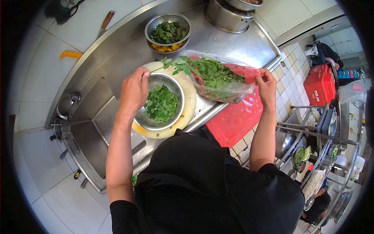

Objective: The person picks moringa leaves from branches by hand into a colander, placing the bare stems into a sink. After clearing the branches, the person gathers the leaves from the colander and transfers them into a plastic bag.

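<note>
A steel counter with a sink spans much of the view, a round, pale board lying on it. At the board's right edge lies a clear and red plastic bag with leafy green stems in it. On the board sits a steel strainer holding loose green leaves. The right hand pinches the bag's right end; the left hand, near the strainer's rim, grips a thin sprig by its stem, leafy tip reaching the bag
</note>
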Tool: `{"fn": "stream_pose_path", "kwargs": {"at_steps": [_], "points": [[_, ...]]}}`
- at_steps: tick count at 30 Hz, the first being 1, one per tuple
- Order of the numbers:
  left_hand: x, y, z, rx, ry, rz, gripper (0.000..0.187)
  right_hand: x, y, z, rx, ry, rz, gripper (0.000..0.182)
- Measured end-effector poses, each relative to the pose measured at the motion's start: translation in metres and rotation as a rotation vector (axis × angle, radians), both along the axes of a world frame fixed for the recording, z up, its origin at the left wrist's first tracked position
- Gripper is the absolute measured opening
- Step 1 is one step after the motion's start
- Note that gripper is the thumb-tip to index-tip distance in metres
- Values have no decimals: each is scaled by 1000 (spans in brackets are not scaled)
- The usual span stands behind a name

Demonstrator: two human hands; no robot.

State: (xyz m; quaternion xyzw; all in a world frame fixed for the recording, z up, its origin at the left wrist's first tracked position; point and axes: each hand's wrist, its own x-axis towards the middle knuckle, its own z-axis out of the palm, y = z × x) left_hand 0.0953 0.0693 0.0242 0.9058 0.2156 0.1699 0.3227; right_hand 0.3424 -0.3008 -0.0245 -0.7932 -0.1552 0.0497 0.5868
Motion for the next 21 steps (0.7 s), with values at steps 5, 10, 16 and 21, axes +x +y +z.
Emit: {"fn": "stream_pose_path", "kwargs": {"at_steps": [5, 10, 16, 21], "points": [[-28, 7, 0, -167, 18, 103, 21, 5, 18, 4, 101, 24, -61, 11], [-64, 11, -7, -707, -119, 175, 23, 20, 41, 0, 56, -12, -82, 20], [-112, 2, -8, -945, -233, 241, 23, -33, 72, 34, -433, -442, -127, 35], [-141, -15, -7, -1106, -359, 235, 23, -91, 113, 63, -130, -483, 115, 27]]}}
